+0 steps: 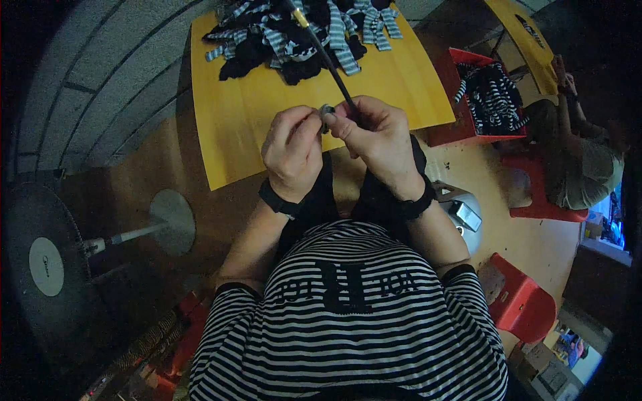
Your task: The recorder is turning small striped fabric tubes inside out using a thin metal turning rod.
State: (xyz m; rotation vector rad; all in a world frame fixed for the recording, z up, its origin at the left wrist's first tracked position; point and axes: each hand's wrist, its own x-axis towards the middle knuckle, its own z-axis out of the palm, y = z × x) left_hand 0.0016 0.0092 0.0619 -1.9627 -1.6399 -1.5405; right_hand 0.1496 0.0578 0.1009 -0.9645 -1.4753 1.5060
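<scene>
My left hand (293,152) and my right hand (382,142) meet above the near edge of the yellow table (247,127). Between their fingertips is a small dark and pale greyish piece (326,111), perhaps fabric; its kind is too small to make out. Both hands are closed in a pinch at it. A slim black rod (330,61) with a brass-coloured collar slants down from the top edge to my right hand. Whether that hand grips the rod or the rod ends behind it, I cannot tell. Beyond lies a heap of black and grey-white striped fabric pieces (294,43).
To the right stands a red crate (447,134) filled with striped fabric pieces. Past it, a person (592,167) sits on a red stool near another yellow table (518,40). A red chair (521,301) is at lower right, a pedestal fan (47,267) at left.
</scene>
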